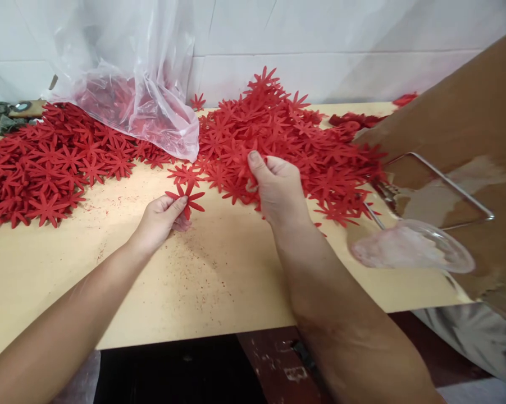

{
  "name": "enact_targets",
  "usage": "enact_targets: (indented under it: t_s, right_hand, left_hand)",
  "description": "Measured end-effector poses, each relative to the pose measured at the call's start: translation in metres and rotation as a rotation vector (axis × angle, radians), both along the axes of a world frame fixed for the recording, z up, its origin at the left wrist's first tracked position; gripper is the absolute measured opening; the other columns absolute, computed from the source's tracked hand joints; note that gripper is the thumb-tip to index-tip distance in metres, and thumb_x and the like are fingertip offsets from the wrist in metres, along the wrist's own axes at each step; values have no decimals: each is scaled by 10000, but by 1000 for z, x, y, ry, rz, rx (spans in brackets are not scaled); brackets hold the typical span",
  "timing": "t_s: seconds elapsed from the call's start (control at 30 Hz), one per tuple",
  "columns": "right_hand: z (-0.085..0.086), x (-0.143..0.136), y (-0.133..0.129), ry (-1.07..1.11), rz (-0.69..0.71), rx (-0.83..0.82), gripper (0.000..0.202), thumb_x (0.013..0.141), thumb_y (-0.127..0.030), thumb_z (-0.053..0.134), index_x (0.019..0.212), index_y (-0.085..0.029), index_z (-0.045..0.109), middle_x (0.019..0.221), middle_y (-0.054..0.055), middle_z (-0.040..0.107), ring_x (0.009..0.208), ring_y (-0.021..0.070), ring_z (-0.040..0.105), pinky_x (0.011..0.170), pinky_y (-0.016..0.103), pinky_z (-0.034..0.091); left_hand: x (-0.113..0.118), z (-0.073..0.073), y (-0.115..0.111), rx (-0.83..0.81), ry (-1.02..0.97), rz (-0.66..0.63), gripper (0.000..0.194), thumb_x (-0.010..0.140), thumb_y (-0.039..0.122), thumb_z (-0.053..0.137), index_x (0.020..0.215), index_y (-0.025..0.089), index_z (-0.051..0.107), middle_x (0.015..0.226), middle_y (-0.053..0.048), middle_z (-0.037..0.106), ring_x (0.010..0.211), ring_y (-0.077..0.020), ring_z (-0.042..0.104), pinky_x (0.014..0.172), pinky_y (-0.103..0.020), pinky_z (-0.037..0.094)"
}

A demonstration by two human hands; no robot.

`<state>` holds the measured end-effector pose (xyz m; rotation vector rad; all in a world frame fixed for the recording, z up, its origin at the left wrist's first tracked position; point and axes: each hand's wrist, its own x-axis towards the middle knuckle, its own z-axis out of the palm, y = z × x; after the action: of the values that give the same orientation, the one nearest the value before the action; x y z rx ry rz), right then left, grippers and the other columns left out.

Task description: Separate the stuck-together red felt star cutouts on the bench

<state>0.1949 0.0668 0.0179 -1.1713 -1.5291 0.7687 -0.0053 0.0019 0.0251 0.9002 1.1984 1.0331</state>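
Soft light brightens the table (244,297) and wall (320,31), with faint, diffuse shadows.

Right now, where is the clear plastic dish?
In the head view, the dish is at the right side of the table, beside the metal wire and the cardboard, right of your right hand.

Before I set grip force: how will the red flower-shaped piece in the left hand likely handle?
The red flower-shaped piece is probably light, as it looks thin. It seems fairly stiff: its petals spread beyond the left hand without obvious drooping. Those narrow petals could snag in the middle red pile, where many pieces overlap.
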Motion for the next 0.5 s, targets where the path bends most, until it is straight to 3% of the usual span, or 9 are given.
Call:
enact_targets:
  t_s: [0.1,0.23,0.3,0.5]
  right_hand:
    - [5,-18,-13,105,-39,-88,551,708,-687,590,554,-232,320,491,-56,282,459,81,258,441,262,219]
    - [8,-40,-26,61,93,-148,589,635,-722,620,528,-210,350,487,-61,310,468,58,258,443,246,209]
    - [6,-49,-30,17,156,-166,588,632,-721,621,530,-201,367,500,-59,322,487,58,272,458,244,219]
    - [-3,-61,-34,-54,251,-188,506,719,-645,604,582,-189,433,565,-35,397,562,84,352,535,252,314]
  left_hand:
    - [1,-4,0,32,-2,-20,236,837,279,569,634,159,577,543,25,590,471,-52,524,509,-194,415]
    - [0,-11,-1,147,-69,-9,67,776,224,642,784,165,672,768,-4,684,623,-56,567,626,-200,459]
    - [-1,-15,0,217,-79,-15,90,750,234,674,821,185,697,861,-9,692,664,-64,570,649,-209,464]
    - [-3,-21,2,196,-86,21,97,750,264,677,752,171,701,621,12,635,618,-78,560,644,-222,452]
